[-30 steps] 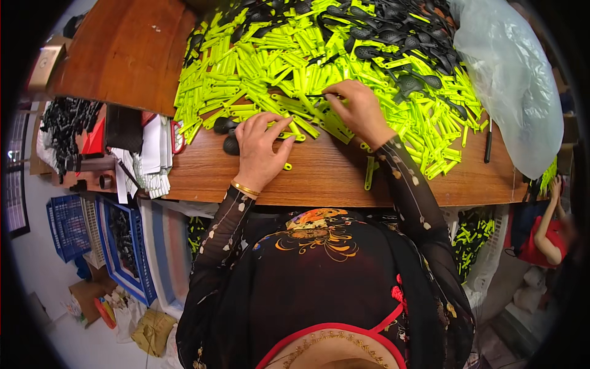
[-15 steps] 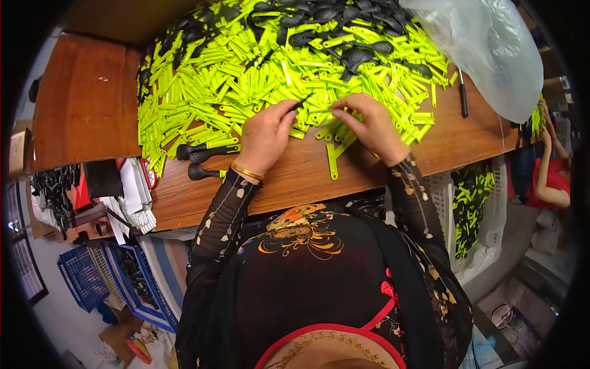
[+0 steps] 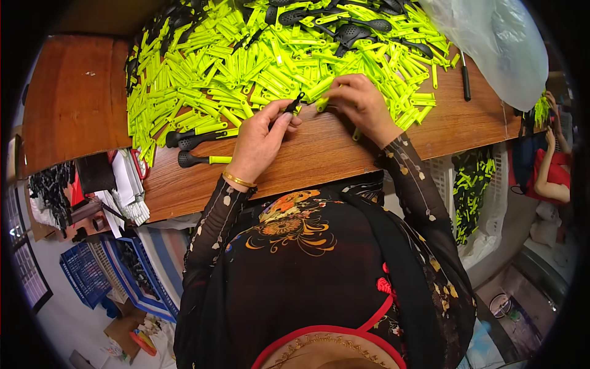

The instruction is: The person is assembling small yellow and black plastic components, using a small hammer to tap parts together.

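My left hand (image 3: 261, 140) pinches a slim black plastic piece (image 3: 298, 100) with a small loop at its upper end. Close by on the right, my right hand (image 3: 364, 106) has its fingers curled and slightly blurred at the near edge of the pile; what they hold, if anything, is hidden. By its fingertips is the end of a lime-green handle (image 3: 321, 104). Beyond both hands spreads a big heap of lime-green plastic handles (image 3: 203, 80). Left of my left wrist lie several black slotted spoons with green handles, the nearest spoon (image 3: 195, 160) lying by itself.
Black utensil heads (image 3: 353, 34) lie among the far handles. At the right are a clear plastic bag (image 3: 491, 49) and a black-handled tool (image 3: 465, 83). A white crate (image 3: 491, 206) of green-and-black pieces stands below; blue crates (image 3: 86, 273) stand lower left. Another person's arm (image 3: 547, 166) shows far right.
The loose green handles near the front of the table have left that spot. My right hand has moved slightly up and left, its fingers more curled. My left hand now shows the black piece upright.
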The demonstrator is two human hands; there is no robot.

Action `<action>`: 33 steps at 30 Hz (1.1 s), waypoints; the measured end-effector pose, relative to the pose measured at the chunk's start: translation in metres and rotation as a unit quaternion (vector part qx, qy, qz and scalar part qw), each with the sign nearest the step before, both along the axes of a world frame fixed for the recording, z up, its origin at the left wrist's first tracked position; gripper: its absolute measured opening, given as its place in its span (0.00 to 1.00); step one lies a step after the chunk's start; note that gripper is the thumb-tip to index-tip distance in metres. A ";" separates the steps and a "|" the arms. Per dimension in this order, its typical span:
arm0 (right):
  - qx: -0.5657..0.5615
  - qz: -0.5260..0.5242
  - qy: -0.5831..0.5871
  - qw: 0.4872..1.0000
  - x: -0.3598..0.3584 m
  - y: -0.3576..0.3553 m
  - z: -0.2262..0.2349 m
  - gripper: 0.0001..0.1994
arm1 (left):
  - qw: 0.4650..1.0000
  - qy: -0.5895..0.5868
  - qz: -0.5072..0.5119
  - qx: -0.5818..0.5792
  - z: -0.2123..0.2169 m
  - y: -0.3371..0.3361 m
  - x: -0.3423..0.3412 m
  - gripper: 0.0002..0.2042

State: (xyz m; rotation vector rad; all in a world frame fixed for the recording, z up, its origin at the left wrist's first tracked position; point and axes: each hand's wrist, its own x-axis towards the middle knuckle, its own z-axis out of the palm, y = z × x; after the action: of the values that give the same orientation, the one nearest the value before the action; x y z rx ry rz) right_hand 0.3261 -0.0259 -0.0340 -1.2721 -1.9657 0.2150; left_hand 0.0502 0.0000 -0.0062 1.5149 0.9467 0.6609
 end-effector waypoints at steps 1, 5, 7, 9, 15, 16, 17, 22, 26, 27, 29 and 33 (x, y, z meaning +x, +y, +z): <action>0.003 0.000 -0.002 1.000 0.001 0.000 -0.001 0.07 | 1.000 0.011 -0.003 -0.009 0.000 -0.002 -0.001 0.16; -0.200 -0.031 0.373 0.906 -0.016 -0.001 0.014 0.09 | 0.999 0.023 -0.010 -0.030 0.009 -0.006 0.001 0.16; -0.257 0.029 0.524 0.811 -0.024 -0.006 0.021 0.16 | 0.999 0.015 -0.010 -0.040 0.009 -0.008 0.008 0.16; -0.273 0.028 0.476 0.836 -0.033 -0.013 0.039 0.15 | 0.999 0.002 -0.007 -0.052 0.015 -0.009 0.014 0.16; -0.195 0.014 0.239 0.951 -0.027 -0.009 0.060 0.07 | 0.997 0.019 -0.022 -0.071 0.023 -0.011 0.011 0.18; -0.195 0.015 0.239 0.951 -0.026 -0.008 0.062 0.07 | 0.998 0.008 -0.014 -0.066 0.021 -0.010 0.010 0.17; -0.174 0.024 0.216 0.960 -0.023 -0.006 0.063 0.08 | 0.998 -0.002 -0.005 -0.060 0.020 -0.010 0.010 0.16; -0.123 0.097 0.100 0.983 -0.023 -0.001 0.078 0.07 | 0.999 0.013 -0.023 -0.026 0.022 -0.011 0.006 0.16; -0.135 0.110 0.091 0.981 -0.025 -0.002 0.075 0.06 | 0.999 0.029 -0.021 0.005 0.023 -0.009 0.004 0.15; -0.130 0.105 0.105 0.980 -0.022 -0.002 0.077 0.07 | 0.999 0.029 -0.020 0.005 0.026 -0.009 0.004 0.15; -0.126 0.099 0.118 0.980 -0.019 -0.002 0.080 0.09 | 0.999 0.030 -0.018 -0.002 0.032 -0.008 0.004 0.15; -0.099 0.091 0.077 0.988 -0.019 0.002 0.082 0.08 | 0.998 0.039 -0.038 0.015 0.032 -0.009 0.002 0.15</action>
State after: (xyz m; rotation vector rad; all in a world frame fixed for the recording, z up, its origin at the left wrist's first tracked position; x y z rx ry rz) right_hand 0.3075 -0.0241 0.0480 -1.1598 -1.9620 0.5942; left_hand 0.0525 -0.0091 0.0256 1.6045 0.9357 0.5671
